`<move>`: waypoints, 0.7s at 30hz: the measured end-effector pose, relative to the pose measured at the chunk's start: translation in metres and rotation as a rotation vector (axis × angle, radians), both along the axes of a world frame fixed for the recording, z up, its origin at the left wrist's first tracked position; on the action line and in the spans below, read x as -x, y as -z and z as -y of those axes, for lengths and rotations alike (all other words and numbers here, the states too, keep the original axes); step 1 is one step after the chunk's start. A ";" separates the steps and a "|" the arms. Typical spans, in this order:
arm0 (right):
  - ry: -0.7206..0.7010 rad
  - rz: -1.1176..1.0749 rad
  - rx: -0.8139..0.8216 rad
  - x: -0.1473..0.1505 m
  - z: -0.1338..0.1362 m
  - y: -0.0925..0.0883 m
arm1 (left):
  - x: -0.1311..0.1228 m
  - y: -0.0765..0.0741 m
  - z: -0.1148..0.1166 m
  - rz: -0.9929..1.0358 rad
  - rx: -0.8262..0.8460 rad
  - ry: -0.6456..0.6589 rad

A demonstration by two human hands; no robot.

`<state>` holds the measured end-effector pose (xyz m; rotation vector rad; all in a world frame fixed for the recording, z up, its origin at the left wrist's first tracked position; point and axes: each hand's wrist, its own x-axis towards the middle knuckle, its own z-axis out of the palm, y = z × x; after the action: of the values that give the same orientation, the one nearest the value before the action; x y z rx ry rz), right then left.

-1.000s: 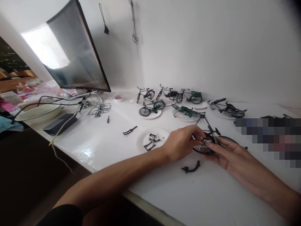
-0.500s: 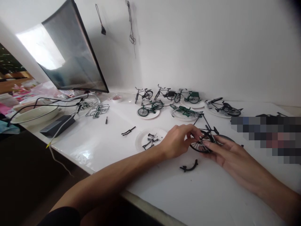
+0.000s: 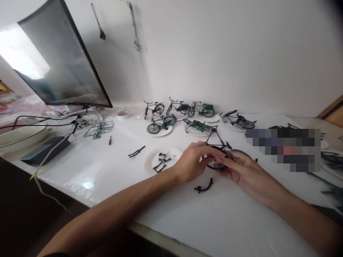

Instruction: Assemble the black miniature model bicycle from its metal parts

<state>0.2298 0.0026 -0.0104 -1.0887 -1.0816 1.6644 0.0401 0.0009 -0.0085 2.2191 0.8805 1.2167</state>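
Note:
A small black model bicycle (image 3: 223, 151) lies partly built on the white table (image 3: 227, 221). My left hand (image 3: 194, 162) pinches its front wheel with thumb and fingertips. My right hand (image 3: 248, 175) rests flat beside the wheel, fingers stretched along the frame and touching it. A loose curved black mudguard piece (image 3: 204, 187) lies on the table just in front of both hands. A paper plate (image 3: 158, 160) with small black parts sits left of my left hand.
Several finished green and black model bicycles (image 3: 160, 123) stand on paper plates along the back wall. A monitor (image 3: 57, 67) leans at the left, with cables, a black box (image 3: 43, 150) and green part frames (image 3: 98, 129) below it. A loose black fork piece (image 3: 136, 151) lies mid-table.
The view has swung to the right, so everything sits further left in the picture. Both hands have stayed on the bicycle wheel, with the left fingers closing further over it.

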 end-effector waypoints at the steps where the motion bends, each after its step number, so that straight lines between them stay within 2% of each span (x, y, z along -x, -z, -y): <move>1: -0.006 -0.003 0.004 0.000 0.000 0.000 | 0.000 0.000 0.001 0.000 -0.017 0.004; 5: -0.029 0.008 -0.002 -0.001 0.000 0.000 | 0.002 -0.003 0.002 -0.004 -0.020 -0.084; 9: -0.045 -0.002 -0.018 -0.001 0.001 0.001 | 0.007 -0.007 0.001 -0.131 -0.075 0.001; 11: -0.052 -0.004 -0.022 -0.002 0.001 0.002 | 0.008 -0.008 0.001 -0.171 -0.094 -0.024; 14: -0.066 0.007 -0.029 -0.002 0.001 0.003 | 0.008 -0.008 0.001 -0.171 -0.088 -0.064; 18: -0.045 -0.004 -0.021 -0.002 0.000 0.003 | 0.006 -0.006 0.000 -0.164 -0.107 0.016; 21: -0.065 -0.013 -0.007 -0.002 0.001 0.002 | 0.003 -0.002 -0.002 -0.136 -0.071 -0.017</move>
<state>0.2314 0.0020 -0.0126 -1.0468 -1.1243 1.7144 0.0368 0.0028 -0.0064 2.3789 0.9230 1.1308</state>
